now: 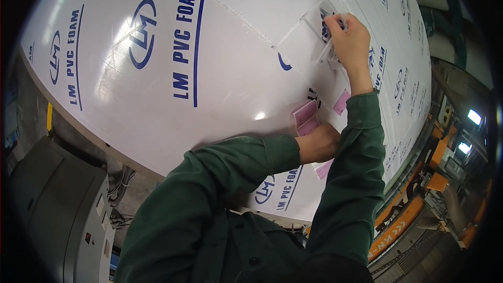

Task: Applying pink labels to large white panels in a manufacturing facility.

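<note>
My right hand [351,41] is closed, thumb and fingers pinching a piece of clear plastic film [326,52] at the large white panel [236,78]. Light glints off the crumpled film, and blue print shows beside it. Lower down, my left hand [319,144] is curled, its fingers mostly hidden and partly covered by my right forearm. A folded pink sheet [305,117] sticks out from this hand, raised off the panel. More pink [324,170] shows on the hand's near side. One pink piece [341,102] lies between my two hands.
A rough white seam [236,14] runs diagonally over the curved, blue-printed panel. At the lower left stands a grey machine cabinet [65,199], with cables [123,183] beside it. Orange machinery [401,225] and two lit screens [474,117] are on the right.
</note>
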`<state>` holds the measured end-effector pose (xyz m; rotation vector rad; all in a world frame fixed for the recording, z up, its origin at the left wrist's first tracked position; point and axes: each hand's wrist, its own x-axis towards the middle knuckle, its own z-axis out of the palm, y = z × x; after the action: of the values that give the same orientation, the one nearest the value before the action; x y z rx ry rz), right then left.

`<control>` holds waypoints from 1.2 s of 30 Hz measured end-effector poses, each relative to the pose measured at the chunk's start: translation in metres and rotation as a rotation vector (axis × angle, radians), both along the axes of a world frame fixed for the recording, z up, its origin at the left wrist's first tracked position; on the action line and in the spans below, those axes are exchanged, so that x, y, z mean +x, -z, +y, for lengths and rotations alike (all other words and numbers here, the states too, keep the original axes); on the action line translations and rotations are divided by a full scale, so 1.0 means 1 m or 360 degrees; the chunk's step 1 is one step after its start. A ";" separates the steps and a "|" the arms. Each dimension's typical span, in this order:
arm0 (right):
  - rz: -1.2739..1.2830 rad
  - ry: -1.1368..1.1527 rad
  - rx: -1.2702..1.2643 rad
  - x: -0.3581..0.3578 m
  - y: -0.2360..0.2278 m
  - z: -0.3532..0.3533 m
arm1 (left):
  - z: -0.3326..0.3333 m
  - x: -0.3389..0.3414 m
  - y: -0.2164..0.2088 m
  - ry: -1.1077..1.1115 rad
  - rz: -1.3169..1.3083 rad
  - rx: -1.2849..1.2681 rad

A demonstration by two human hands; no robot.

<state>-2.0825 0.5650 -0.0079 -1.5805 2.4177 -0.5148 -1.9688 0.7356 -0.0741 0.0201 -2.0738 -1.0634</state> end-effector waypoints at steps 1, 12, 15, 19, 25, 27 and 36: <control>-0.0148 0.0100 -0.0087 -0.003 -0.001 0.003 | -0.006 -0.001 -0.001 0.0019 -0.0041 0.0063; -0.1054 0.0469 -0.0171 -0.042 -0.061 0.010 | -0.128 0.012 -0.046 -0.0541 -0.0115 0.0302; -0.1318 0.0504 -0.0153 -0.028 -0.024 0.011 | -0.156 0.027 -0.053 -0.0785 -0.0374 0.0272; -0.1480 0.0571 -0.0172 -0.023 0.000 0.016 | -0.168 0.034 -0.049 -0.0952 -0.0716 0.0197; -0.1451 0.0661 -0.0255 -0.024 -0.009 0.028 | -0.169 0.030 -0.035 -0.1070 -0.0776 -0.0130; -0.1422 0.0795 -0.0364 -0.038 -0.009 0.044 | -0.167 0.029 -0.034 -0.1071 -0.0805 -0.0130; -0.1170 0.1739 -0.1523 -0.240 -0.122 0.357 | -0.168 0.026 -0.024 -0.1154 -0.0767 -0.0420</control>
<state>-2.3228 0.9220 0.1139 0.1389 2.2117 -2.1523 -1.9425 0.5675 -0.0502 0.8990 -2.3142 -0.3492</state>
